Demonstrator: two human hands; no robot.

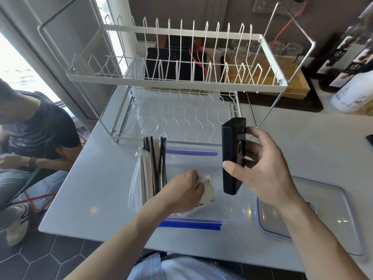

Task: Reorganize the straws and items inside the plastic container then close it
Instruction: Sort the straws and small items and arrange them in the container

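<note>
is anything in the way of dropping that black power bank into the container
Nothing visible blocks it. The right hand holds the power bank upright over bare floor of the container; the left hand and packet sit left of it.

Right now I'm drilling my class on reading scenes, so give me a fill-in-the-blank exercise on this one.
1. The right hand holds a black power bank above the clear ____.
2. The left hand pinches a white ____ inside the container.
3. The straws stand at the container's ____ end.
4. The lid lies to the container's ____.

Missing words: container; packet; left; right
</note>
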